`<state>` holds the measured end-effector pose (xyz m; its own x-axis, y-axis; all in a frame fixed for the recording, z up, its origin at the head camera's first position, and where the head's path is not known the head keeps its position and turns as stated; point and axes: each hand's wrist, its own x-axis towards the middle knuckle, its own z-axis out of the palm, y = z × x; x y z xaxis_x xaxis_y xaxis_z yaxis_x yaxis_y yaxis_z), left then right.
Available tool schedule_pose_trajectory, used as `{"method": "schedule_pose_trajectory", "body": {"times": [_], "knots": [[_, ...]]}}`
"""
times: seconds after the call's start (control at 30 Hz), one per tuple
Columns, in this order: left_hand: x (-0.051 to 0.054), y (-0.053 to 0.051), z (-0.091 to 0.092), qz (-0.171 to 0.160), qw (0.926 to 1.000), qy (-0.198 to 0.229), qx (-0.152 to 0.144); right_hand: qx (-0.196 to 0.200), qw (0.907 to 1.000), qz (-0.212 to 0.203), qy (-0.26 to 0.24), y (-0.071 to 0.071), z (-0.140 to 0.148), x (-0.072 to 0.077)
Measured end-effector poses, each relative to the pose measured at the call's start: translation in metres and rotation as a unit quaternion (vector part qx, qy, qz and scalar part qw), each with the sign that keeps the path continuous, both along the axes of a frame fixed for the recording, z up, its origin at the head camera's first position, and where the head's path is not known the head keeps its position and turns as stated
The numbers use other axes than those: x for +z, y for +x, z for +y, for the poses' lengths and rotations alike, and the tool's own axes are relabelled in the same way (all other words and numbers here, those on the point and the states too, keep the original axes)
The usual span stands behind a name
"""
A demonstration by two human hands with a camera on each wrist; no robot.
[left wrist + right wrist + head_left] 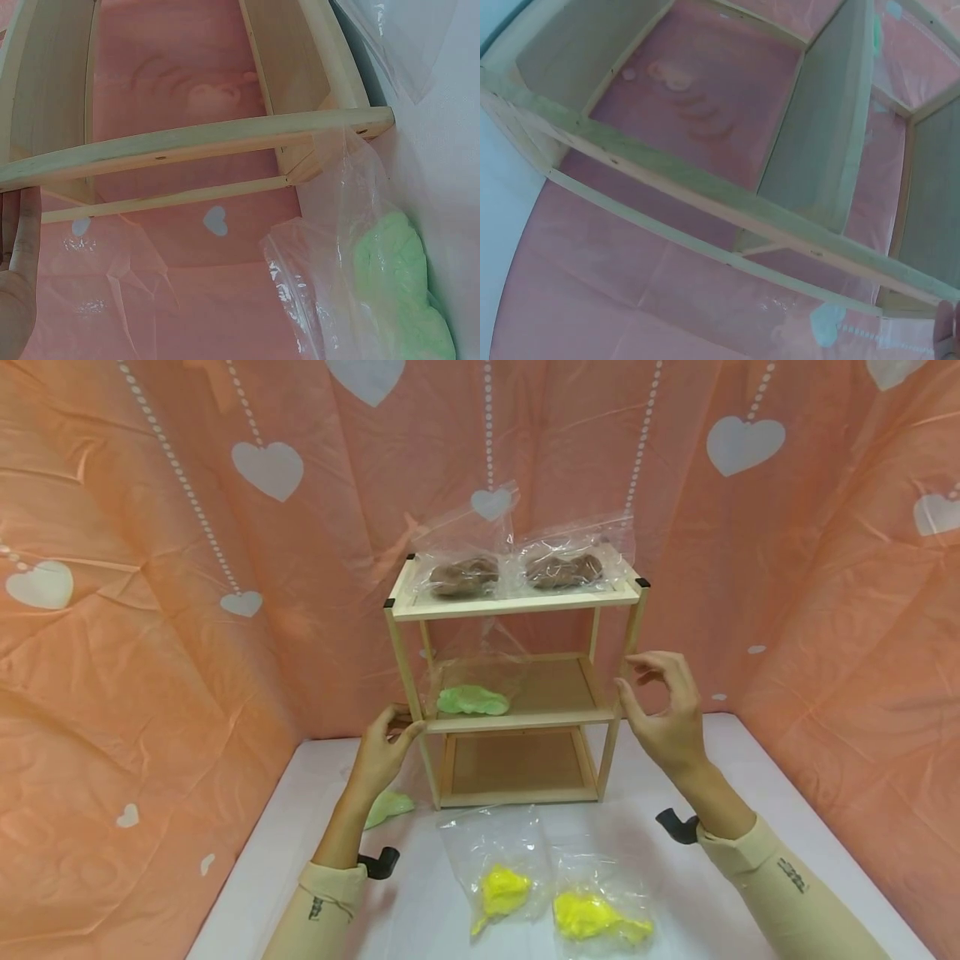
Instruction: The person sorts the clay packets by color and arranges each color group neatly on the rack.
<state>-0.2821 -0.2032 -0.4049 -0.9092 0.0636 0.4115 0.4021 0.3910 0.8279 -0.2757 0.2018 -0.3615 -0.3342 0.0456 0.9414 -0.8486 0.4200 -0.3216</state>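
A three-tier wooden shelf rack [517,723] stands upright on the table. My left hand [381,756] holds its left front post near the middle tier, thumb in front; in the left wrist view, fingers [24,232] touch the wood. On the opposite side my right hand [671,714] has thumb and curved fingers at the right post, slightly higher. Only fingertips [945,330] show in the right wrist view, against the frame. Clear bags with brown lumps [465,577] [562,571] lie on the top tier. A bagged light green lump [472,700] rests on the middle tier's left side.
Two clear bags with yellow lumps [504,891] [592,917] lie on the white table [420,910] before the rack. Another green lump [390,807] in a bag lies left of it, partly behind my left hand. A pink cloth [337,568] with hearts encloses the back and sides.
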Motion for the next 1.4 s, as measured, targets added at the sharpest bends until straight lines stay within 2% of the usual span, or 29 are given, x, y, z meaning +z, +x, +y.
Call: {"method": "schedule_pose_trajectory", "body": {"times": [0.33,0.47,0.63,0.93,1.1,1.23,1.4], "knots": [[0.001,0.0,0.001,-0.006,0.9999,0.008,-0.001,0.05,0.9961,-0.057,-0.046,-0.009,0.011,0.009],[0.001,0.001,0.001,-0.006,0.9999,0.012,-0.004,0.067,0.9933,-0.083,-0.044,-0.011,0.015,0.015],[0.001,0.001,0.002,-0.003,1.0,0.007,-0.001,0.063,0.99,-0.121,-0.035,-0.012,0.018,0.019],[0.001,0.003,0.0,-0.001,1.0,0.002,0.001,0.053,0.9842,-0.166,-0.034,-0.018,0.018,0.024],[0.001,0.007,-0.007,-0.006,0.9997,-0.023,0.005,0.051,0.9793,-0.194,-0.023,-0.019,0.017,0.023],[-0.004,0.01,-0.014,-0.006,0.9986,-0.052,0.009,0.07,0.9772,-0.198,-0.028,-0.022,0.018,0.021],[-0.018,0.012,-0.028,-0.021,0.9966,-0.077,0.021,0.113,0.973,-0.193,-0.055,-0.027,0.021,0.021]]}}
